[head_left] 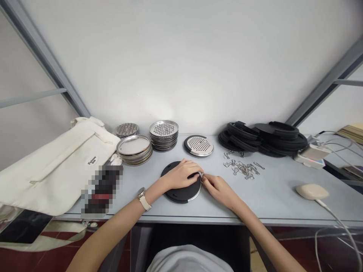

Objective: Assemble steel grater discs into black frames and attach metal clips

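A black round disc (182, 193) with a silver metal edge showing at its lower right lies flat on the table in front of me. My left hand (185, 173) rests over its top, with fingers curled at the disc's right edge. At that same edge my right hand (213, 185) pinches a small metal wire clip (201, 176); the fingertips of both hands meet there and partly hide it. Just behind the disc lies a round grater (199, 146) with a partial black rim. Several loose metal wire clips (246, 169) are scattered to the right.
Stacks of round metal grater plates (163, 130) and metal discs (134, 147) stand at the back left. Black plastic rings (279, 138) are piled at the back right. A cream bag (65, 162) leans at left; a white cabled device (312, 191) lies at right.
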Motion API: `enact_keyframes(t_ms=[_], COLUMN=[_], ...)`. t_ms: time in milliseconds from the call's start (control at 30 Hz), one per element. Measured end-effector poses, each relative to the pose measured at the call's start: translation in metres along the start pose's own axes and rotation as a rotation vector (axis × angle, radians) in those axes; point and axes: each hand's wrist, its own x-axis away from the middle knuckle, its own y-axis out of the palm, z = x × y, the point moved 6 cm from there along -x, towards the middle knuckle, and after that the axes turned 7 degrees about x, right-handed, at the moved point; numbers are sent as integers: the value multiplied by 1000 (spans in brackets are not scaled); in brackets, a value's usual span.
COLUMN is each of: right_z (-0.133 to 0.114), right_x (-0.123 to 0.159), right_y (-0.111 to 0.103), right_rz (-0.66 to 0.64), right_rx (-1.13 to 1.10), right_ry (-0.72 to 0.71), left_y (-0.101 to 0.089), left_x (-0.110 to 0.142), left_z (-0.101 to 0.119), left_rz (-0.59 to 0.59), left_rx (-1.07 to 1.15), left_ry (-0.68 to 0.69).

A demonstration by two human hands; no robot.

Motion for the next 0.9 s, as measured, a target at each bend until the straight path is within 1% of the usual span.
enact_keyframes(t_ms=[233, 567, 900], right_z=[-2, -8, 1], right_x=[1, 1, 1], right_y=[1, -3, 3], right_rz=[20, 18, 30], right_rx=[8, -34, 63], right_ry=[-35, -24, 9], left_y=[1, 2, 0], left_x=[1, 2, 2], left_z=[0, -2, -1], left_rz=[-35, -3, 38], left_rx=[-44, -62, -143], left_ry=[10, 14, 22])
